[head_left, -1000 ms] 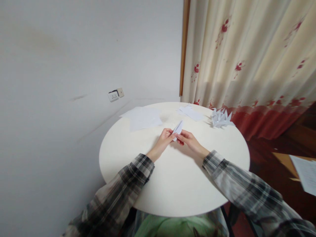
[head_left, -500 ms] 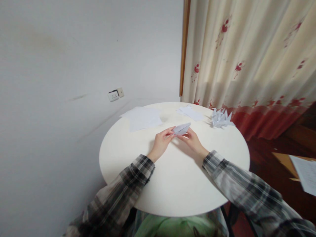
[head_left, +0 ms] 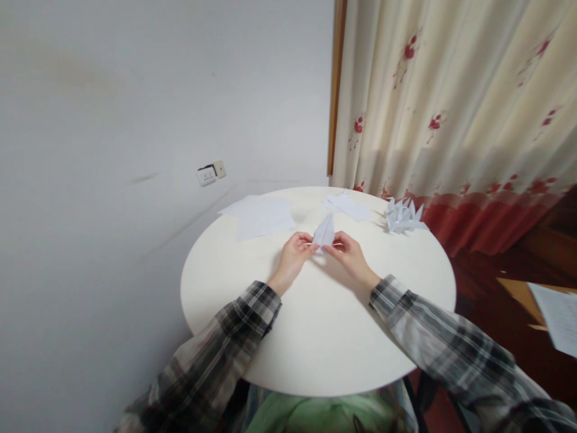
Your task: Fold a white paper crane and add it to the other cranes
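A small piece of folded white paper (head_left: 324, 231) is held up over the round white table (head_left: 315, 337), its narrow point aimed away from me. My left hand (head_left: 295, 255) pinches its lower left edge between thumb and fingers. On the lower right edge, my right hand (head_left: 350, 255) grips it the same way. The two thumbs lie close together on the near side of the paper. Fingertips behind the paper are partly hidden.
Large white sheets (head_left: 265, 216) lie at the table's far left. Smaller paper pieces (head_left: 347, 206) lie at the back. A cluster of folded paper shapes (head_left: 403, 216) stands at the back right. A wall with a socket (head_left: 207, 175) borders the left, a curtain (head_left: 451, 120) the right.
The folded paper has turned in my hands: its tip pointed to the right before and now points up and away from me. Both hands have shifted only slightly.
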Tool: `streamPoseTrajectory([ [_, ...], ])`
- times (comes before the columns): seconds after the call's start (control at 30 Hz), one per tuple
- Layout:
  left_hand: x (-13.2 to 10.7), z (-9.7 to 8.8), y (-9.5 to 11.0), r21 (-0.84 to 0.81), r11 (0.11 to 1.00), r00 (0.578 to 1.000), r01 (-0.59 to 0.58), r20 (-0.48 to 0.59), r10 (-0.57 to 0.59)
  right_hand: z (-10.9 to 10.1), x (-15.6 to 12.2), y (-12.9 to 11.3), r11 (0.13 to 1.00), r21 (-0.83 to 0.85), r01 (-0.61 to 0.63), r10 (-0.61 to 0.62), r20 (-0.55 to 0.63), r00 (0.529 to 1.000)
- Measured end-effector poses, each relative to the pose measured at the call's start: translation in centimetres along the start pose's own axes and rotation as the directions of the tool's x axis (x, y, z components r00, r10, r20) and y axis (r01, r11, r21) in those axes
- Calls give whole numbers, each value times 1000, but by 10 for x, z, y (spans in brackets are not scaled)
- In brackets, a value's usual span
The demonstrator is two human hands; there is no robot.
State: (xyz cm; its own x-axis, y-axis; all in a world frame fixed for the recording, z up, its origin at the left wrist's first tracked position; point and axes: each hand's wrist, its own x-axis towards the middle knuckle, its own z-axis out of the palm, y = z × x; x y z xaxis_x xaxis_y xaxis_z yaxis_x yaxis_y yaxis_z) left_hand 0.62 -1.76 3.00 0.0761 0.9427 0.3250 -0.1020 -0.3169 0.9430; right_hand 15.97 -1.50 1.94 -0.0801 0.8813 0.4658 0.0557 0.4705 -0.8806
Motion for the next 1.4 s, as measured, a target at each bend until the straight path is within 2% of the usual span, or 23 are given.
streamPoseTrajectory([
  [0.1,-2,1,3,-98,994,999,41,-9,-42,0,2,-1,997,76,-32,38,-78,996],
  [0.17,-4,1,6,-115,988,992,105,77,-96,0,2,-1,991,113,-65,71,-42,997],
  [0.27,-6,1,9,-30,980,966,198,177,-190,-1,2,-2,993,73,-96,95,18,995],
  [0.4,-6,-1,7,32,976,970,217,106,-219,0,2,-3,996,33,-80,78,55,995],
  [0.5,-6,-3,6,39,973,969,226,97,-229,1,2,-2,994,60,-91,85,107,991],
  [0.63,-6,-3,6,37,962,948,271,166,-273,-1,3,0,984,76,-160,153,87,984],
  [0.77,-6,-2,2,65,940,911,335,233,-341,-2,3,-1,983,93,-155,148,80,986],
  [0.87,-4,-2,-4,98,936,911,339,214,-352,-1,3,-3,983,104,-154,141,117,983],
  [1.03,-5,-1,-10,136,938,913,320,221,-344,-3,5,-2,974,67,-217,199,209,957],
  [1.27,-5,0,-11,191,937,918,293,218,-332,-3,5,-3,976,81,-203,187,175,967],
  [1.4,-5,0,-11,207,934,915,291,223,-335,-2,6,-3,963,144,-229,207,153,966],
])
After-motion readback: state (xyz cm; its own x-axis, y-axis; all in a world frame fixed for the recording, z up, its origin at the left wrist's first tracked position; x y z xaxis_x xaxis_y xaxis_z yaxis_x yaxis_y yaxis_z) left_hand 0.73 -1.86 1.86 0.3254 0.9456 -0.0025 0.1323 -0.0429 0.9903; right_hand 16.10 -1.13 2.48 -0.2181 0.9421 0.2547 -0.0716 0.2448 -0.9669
